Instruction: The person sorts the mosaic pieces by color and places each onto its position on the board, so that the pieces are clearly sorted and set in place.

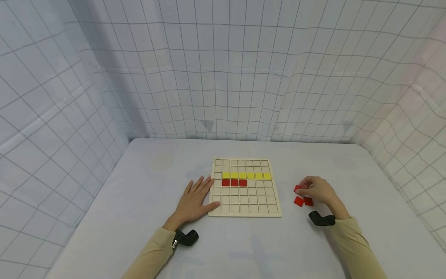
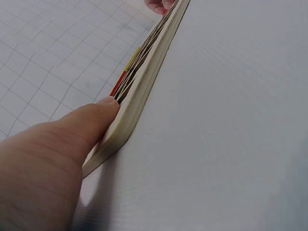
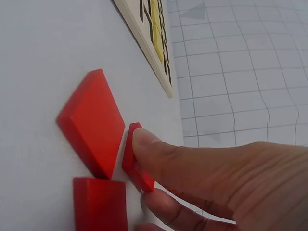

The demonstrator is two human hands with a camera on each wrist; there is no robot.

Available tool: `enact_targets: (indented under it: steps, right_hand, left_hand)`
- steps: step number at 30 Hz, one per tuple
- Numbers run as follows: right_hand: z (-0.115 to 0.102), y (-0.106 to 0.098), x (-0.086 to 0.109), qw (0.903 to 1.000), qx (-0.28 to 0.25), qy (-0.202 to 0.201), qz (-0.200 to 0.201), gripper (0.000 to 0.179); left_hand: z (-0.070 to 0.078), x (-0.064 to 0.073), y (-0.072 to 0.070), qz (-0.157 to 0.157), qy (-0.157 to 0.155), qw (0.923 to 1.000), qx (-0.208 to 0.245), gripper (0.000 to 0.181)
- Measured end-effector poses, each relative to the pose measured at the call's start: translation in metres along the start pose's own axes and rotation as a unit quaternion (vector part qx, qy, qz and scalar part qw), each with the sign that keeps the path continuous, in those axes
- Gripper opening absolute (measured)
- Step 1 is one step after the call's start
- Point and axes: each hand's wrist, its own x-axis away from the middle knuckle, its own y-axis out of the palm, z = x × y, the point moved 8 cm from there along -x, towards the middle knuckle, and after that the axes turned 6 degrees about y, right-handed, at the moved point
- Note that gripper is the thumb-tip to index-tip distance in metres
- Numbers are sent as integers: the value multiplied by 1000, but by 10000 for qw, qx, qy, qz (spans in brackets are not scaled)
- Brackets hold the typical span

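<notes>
A cream grid board [image 1: 245, 215] lies flat on the white table, with a row of several yellow square tiles [image 1: 247, 176] and, just below it, three red tiles [image 1: 234, 182] at the row's left end. My left hand [image 1: 195, 202] rests spread along the board's left edge, its thumb on the near left corner area. To the right of the board, my right hand [image 1: 318, 190] pinches a red square tile [image 3: 130, 156] between thumb and fingers. Two more red tiles lie beside that hand, one turned like a diamond [image 3: 94, 122] and another [image 3: 100, 204] next to it.
The white table [image 1: 244, 248] runs up to a pale curtain [image 1: 237, 85] with a grid pattern at the back, and similar curtains hang at both sides. Each wrist carries a black camera mount, such as the right one [image 1: 321, 219].
</notes>
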Motion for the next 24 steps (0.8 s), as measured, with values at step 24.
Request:
enact_targets:
  steps: [24]
  right_hand:
    - [-11, 7, -4, 9990, -331, -256, 159, 25]
  left_hand:
    - [-1, 0, 2, -81, -72, 9999, 31, 85]
